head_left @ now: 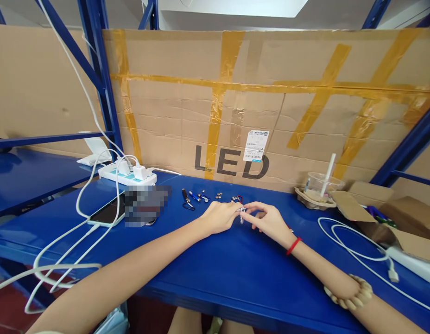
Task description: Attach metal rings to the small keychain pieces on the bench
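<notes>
Over the middle of the blue shelf, my left hand [220, 217] and my right hand [268, 223] meet fingertip to fingertip. Both pinch a small silver metal piece with a short chain [242, 218] hanging from it; my fingers hide much of it. Just behind my hands lies a red clip [240, 198] with small silver bits beside it. Further left are a black mini flashlight with a clip [187, 199] and a blue mini flashlight [194, 196]. Several small round silver discs like button cells [218, 195] lie behind my left hand.
At left, a white power strip [128, 176] with chargers and cables stands behind two phones, one partly blurred [107, 213]. At right are a plastic cup with a straw [319, 188], an open cardboard box [368, 218] and a white cable [354, 253]. A large carton [166, 125] backs the shelf.
</notes>
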Motion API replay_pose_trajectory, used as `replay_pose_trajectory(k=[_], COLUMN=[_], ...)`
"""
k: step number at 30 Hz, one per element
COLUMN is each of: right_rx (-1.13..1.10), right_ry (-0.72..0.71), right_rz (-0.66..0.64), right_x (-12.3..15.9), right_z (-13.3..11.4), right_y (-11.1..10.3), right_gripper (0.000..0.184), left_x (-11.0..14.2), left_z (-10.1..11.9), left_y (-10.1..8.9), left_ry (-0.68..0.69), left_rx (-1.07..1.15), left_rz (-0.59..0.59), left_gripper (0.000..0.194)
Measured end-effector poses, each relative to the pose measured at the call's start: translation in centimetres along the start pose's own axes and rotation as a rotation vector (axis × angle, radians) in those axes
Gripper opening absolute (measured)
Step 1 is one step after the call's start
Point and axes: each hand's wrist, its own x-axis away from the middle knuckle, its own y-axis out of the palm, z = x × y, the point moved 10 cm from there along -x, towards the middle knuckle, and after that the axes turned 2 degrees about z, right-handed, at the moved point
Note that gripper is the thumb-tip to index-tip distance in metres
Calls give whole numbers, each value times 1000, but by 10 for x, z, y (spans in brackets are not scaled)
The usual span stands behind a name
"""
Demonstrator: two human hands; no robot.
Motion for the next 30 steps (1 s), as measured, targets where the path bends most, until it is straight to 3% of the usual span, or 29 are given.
replay_pose_trajectory(k=[4,9,24,30], right_rx=[38,120,4,-23], right_ry=[-60,-150,50,202], right_rz=[-54,-6,-144,-186], right_x=[2,3,-8,-12], right_z=[-1,-9,8,22], right_y=[6,1,19,27], right_gripper=[40,38,51,51], left_x=[-1,-2,1,5], left_z=[-1,-2,-7,-12], left_y=[2,3,5,5], left_ry=[-3,-49,-84,-101], left_rx=[7,16,53,44], left_rz=[-4,-27,-96,-96], left_gripper=[22,23,23,24])
